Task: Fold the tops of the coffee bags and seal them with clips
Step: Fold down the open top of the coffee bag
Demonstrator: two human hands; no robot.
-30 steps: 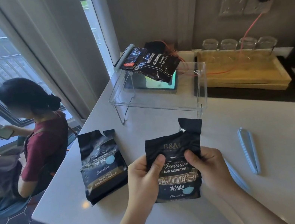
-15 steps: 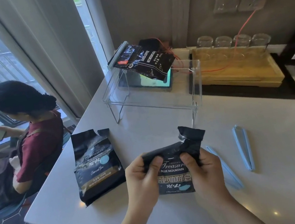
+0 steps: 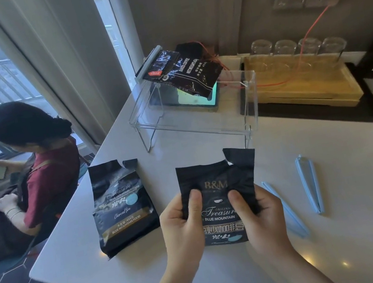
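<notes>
I hold a black coffee bag [image 3: 217, 185] upright over the white counter [image 3: 338, 189], its torn top flat and unfolded. My left hand [image 3: 183, 226] grips its left edge with the thumb on the front, and my right hand [image 3: 260, 215] grips its right edge the same way. A second black coffee bag [image 3: 120, 203] lies to the left with its top open. Two light blue clips rest to the right: one clip [image 3: 285, 208] beside my right hand, the other clip [image 3: 309, 184] farther right. A third dark bag [image 3: 189, 71], with a clip along its top, lies on a clear stand.
The clear acrylic stand [image 3: 196, 117] sits behind the bags. A wooden tray [image 3: 305, 85] with several upturned glasses is at the back right, with an orange cable running to a wall socket. A person sits at the left, beyond the counter's edge, holding a phone.
Half a second ago the top of the held bag was folded down towards me; now it stands flat and unfolded again. Both hands keep their grip on its sides.
</notes>
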